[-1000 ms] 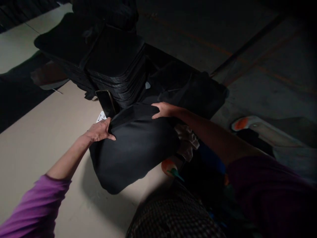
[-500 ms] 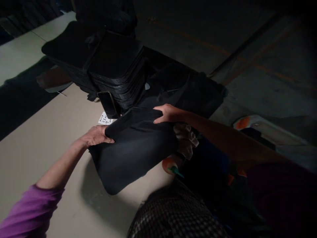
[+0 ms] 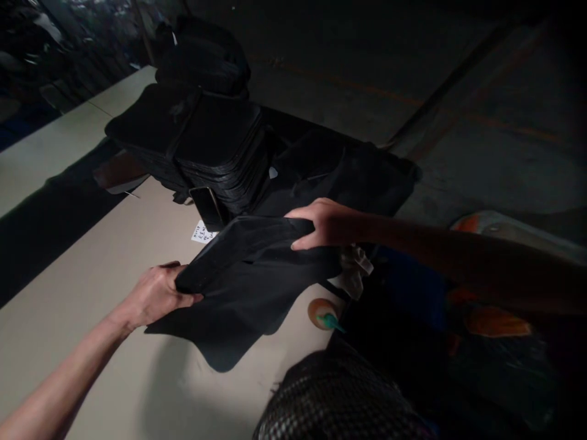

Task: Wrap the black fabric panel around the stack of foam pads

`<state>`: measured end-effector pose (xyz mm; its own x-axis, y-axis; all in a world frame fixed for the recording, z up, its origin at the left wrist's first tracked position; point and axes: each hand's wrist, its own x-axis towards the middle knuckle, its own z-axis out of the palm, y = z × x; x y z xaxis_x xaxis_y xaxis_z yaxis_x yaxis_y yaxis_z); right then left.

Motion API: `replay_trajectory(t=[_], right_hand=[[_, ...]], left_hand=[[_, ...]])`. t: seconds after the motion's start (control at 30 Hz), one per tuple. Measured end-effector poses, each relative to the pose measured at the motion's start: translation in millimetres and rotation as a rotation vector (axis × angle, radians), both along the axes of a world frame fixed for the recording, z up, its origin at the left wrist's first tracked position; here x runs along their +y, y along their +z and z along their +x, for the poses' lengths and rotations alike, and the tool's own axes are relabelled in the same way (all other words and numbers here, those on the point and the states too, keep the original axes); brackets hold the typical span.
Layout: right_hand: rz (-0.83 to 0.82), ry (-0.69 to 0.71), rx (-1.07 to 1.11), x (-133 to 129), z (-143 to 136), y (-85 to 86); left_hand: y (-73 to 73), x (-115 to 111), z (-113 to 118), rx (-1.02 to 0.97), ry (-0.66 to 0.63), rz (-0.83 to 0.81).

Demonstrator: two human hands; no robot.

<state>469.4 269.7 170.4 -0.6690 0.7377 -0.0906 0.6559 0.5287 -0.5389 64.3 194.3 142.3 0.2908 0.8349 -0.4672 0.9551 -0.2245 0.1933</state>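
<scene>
A piece of black fabric (image 3: 247, 275) stretches between my two hands above the pale table (image 3: 114, 360), casting a shadow there. My left hand (image 3: 162, 290) grips its left edge, thumb on top and fingers underneath. At the upper right edge, my right hand (image 3: 321, 223) pinches the fabric between thumb and fingers. The piece sags in folds, with a rounded lower corner hanging toward me. Just beyond it, a phone (image 3: 208, 208) leans against a tied stack of black panels (image 3: 220, 134). A white paper with handwriting (image 3: 202, 232) lies under the phone.
An orange bottle with a green nozzle (image 3: 323, 315) stands near the table's front edge. Pale scraps (image 3: 355, 272) lie beside my right forearm. More dark fabric (image 3: 353, 171) is heaped at the right, and a dark bundle (image 3: 202, 58) sits behind the stack.
My left hand has moved left and toward me, drawing the fabric's edge with it. My right hand has shifted slightly right and nearer. The fabric has folded more, and the view has tilted up.
</scene>
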Motion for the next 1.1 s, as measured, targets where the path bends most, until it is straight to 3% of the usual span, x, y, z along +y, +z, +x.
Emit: replay_trajectory(t=[0.17, 0.3, 0.37, 0.43, 0.5, 0.53, 0.63, 0.7, 0.73, 0.77, 0.83, 1.1], right_hand=[[0.071, 0.094, 0.119, 9, -4, 48.1], [0.313, 0.153, 0.271, 17, 7, 75.3], [0.431, 0.194, 0.325, 17, 22, 77.1], [0.492, 0.259, 0.34, 16, 43, 60.3], [0.504, 0.314, 0.334, 12, 66, 19.1], [0.504, 0.312, 0.33, 8, 76, -10.1], [0.484, 0.311, 0.245, -8, 101, -112.6], [0.445, 0.299, 0.187, -21, 111, -170.8], [0.427, 0.251, 0.162, -26, 114, -191.6], [0.416, 0.22, 0.142, -31, 117, -206.2], [0.409, 0.184, 0.11, -37, 120, -218.6], [0.52, 0.238, 0.064, -26, 117, -203.3]], left_hand=[[63.9, -16, -6, 0.053, 0.097, 0.097], [110.6, -45, 4, 0.204, 0.073, 0.512], [115.0, -70, 26, 0.269, 0.102, 0.704], [94.4, -97, 58, 0.331, 0.102, 0.836], [47.2, -120, 97, 0.303, 0.049, 0.977], [16.1, -128, 116, 0.282, 0.032, 0.988], [-83.1, -143, 169, 0.227, 0.018, 0.795], [-133.3, -148, 195, 0.273, 0.038, 0.663], [-149.8, -150, 204, 0.277, 0.022, 0.628], [-160.5, -151, 210, 0.28, 0.033, 0.603], [-167.5, -154, 214, 0.277, 0.044, 0.578], [-150.3, -160, 221, 0.253, 0.077, 0.486]])
